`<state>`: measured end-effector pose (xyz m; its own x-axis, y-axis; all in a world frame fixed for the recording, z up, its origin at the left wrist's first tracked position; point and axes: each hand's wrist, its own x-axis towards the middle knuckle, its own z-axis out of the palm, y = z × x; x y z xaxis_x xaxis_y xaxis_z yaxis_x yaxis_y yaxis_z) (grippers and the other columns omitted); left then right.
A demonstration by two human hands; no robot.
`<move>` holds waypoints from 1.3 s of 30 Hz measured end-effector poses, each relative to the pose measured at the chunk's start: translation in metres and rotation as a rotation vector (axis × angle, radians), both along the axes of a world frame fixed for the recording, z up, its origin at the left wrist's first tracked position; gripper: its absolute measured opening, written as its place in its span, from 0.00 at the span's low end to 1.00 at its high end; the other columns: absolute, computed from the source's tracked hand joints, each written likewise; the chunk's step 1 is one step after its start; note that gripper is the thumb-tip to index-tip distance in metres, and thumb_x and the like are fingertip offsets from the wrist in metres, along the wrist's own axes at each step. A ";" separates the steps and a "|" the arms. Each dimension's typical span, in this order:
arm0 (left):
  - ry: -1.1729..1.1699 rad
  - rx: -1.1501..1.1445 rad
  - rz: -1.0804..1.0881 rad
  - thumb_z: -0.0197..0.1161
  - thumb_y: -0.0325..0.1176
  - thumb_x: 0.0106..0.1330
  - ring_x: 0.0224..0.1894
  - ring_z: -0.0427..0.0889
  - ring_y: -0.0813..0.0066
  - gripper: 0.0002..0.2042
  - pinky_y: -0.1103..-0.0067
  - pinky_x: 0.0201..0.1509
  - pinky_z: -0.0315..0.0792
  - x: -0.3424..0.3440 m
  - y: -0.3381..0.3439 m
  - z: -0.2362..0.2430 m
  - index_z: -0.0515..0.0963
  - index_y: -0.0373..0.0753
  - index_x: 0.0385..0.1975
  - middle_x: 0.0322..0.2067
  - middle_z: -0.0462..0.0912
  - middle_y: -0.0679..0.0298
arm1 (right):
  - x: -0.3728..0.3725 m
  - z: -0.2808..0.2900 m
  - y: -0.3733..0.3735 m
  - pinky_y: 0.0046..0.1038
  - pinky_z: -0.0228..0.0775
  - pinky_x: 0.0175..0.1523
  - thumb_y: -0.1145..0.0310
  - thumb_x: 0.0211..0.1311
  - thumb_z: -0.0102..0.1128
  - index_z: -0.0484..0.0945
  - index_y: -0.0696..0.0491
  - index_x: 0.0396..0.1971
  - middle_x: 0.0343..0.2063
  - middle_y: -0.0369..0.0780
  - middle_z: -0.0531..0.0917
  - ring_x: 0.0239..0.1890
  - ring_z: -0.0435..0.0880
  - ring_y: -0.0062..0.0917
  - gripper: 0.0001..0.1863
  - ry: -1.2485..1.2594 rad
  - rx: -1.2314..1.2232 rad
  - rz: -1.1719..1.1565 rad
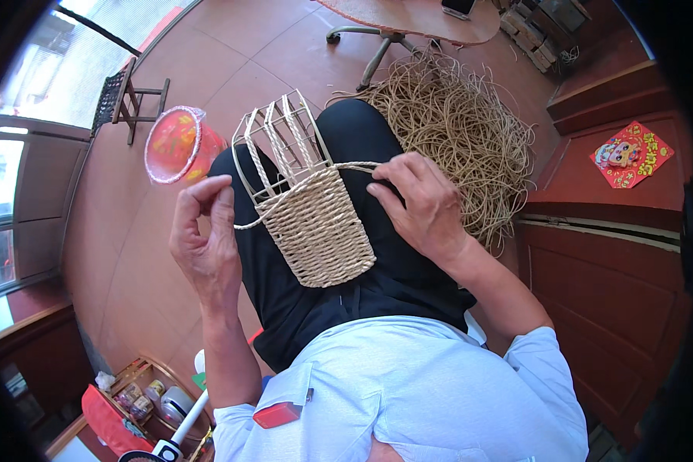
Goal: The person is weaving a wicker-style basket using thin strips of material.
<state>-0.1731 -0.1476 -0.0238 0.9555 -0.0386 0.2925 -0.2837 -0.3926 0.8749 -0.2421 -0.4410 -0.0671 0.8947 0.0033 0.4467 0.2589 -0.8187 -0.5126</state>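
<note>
We see the basket (321, 231) on the lap (400, 266), a cord (356, 163) running to the right hand (423, 202), whose grip we cannot make out, and the left hand (210, 235), fingertips pinched, anything between them indiscernible.

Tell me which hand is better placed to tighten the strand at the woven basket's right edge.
The right hand, I'd judge: that strand runs from the basket to its fingers, while the left hand is off the basket's opposite side.
</note>
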 end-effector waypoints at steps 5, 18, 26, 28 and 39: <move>0.056 0.008 0.003 0.69 0.24 0.81 0.47 0.82 0.86 0.06 0.85 0.54 0.75 -0.013 0.003 -0.014 0.88 0.36 0.52 0.44 0.87 0.72 | 0.016 -0.001 0.004 0.36 0.82 0.44 0.68 0.65 0.79 0.86 0.51 0.43 0.38 0.37 0.84 0.41 0.90 0.32 0.11 -0.022 -0.063 -0.044; 0.063 -0.008 0.134 0.68 0.28 0.83 0.50 0.84 0.85 0.07 0.82 0.57 0.76 0.009 0.042 -0.013 0.88 0.36 0.53 0.46 0.89 0.70 | -0.274 -0.191 -0.307 0.49 0.87 0.49 0.70 0.74 0.64 0.87 0.55 0.50 0.44 0.52 0.90 0.49 0.92 0.48 0.11 1.067 -0.789 -0.396; 0.011 0.049 0.276 0.69 0.28 0.83 0.50 0.85 0.84 0.07 0.83 0.58 0.76 0.012 0.084 -0.005 0.89 0.37 0.53 0.45 0.89 0.71 | -0.383 -0.185 -0.344 0.46 0.85 0.67 0.65 0.71 0.70 0.92 0.53 0.57 0.61 0.48 0.91 0.64 0.90 0.47 0.18 1.832 -0.678 -0.669; 0.002 -0.004 0.221 0.68 0.27 0.82 0.50 0.85 0.84 0.07 0.83 0.58 0.76 0.023 0.065 -0.006 0.88 0.36 0.53 0.46 0.89 0.70 | -0.380 -0.179 -0.358 0.48 0.85 0.66 0.67 0.72 0.66 0.90 0.54 0.57 0.58 0.52 0.91 0.61 0.91 0.50 0.17 1.716 -0.669 -0.673; -0.009 -0.054 -0.077 0.71 0.21 0.78 0.43 0.81 0.84 0.05 0.83 0.53 0.75 -0.004 -0.023 0.008 0.87 0.34 0.49 0.40 0.84 0.71 | -0.022 0.009 -0.011 0.39 0.82 0.48 0.67 0.70 0.76 0.86 0.54 0.43 0.40 0.44 0.87 0.44 0.89 0.40 0.09 0.039 -0.020 0.017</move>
